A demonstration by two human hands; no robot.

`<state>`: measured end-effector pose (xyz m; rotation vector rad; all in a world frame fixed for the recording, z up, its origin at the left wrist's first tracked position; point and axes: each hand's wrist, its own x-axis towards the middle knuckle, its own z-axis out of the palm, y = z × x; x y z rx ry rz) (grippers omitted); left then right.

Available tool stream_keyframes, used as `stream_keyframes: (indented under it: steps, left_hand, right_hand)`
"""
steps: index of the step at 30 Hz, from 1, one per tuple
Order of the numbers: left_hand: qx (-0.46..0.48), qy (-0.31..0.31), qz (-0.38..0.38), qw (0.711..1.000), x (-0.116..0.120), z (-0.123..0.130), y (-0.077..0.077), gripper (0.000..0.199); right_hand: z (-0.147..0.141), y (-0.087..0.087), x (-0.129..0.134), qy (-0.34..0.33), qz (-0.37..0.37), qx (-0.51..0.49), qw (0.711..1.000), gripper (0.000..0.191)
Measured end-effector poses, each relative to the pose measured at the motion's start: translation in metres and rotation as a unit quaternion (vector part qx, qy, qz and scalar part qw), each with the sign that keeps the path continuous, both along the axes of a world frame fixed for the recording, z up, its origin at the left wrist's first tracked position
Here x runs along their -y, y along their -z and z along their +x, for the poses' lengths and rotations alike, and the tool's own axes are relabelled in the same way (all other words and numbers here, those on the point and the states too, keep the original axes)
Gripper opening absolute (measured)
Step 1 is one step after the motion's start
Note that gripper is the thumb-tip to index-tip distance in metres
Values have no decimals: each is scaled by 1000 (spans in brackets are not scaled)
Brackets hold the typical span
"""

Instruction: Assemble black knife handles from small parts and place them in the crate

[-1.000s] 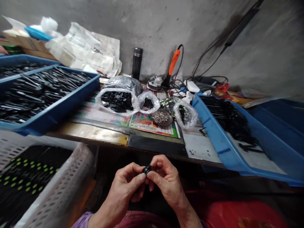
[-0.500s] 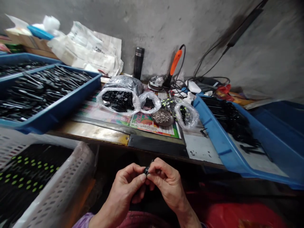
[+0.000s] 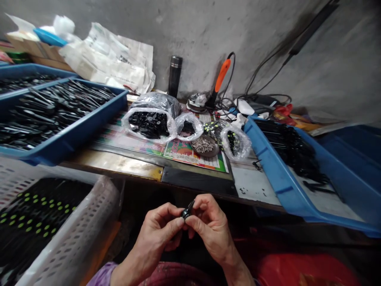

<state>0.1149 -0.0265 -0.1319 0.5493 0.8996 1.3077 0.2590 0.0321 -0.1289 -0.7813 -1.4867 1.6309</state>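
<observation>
Black part (image 3: 187, 213) turned, tip more exposed. Left hand (image 3: 157, 232) and right hand (image 3: 210, 230) pinch it, near side of table (image 3: 119, 163). Fingertip-only grip, smooth small part: could slip, drop below edge.

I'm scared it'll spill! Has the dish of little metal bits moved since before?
No. The dish looks to be in the same spot on the colourful paper.

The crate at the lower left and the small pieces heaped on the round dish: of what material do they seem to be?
The crate looks like white, slightly glossy moulded plastic, judging by its regular slots. The small pieces are probably metal, given their silvery glints.
</observation>
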Motion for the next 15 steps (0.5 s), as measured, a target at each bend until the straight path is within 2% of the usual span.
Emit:
stream_keyframes:
  steps: [7,15]
  left_hand:
    - [-16,20,2,1000,-2,-3,-10,35]
    - [-51,-2,19,999,-2,-3,-12,33]
  right_hand:
    - [1,-5,-7,-56,-67,-67,994,34]
    - [2,-10,-13,-68,-65,-51,994,35]
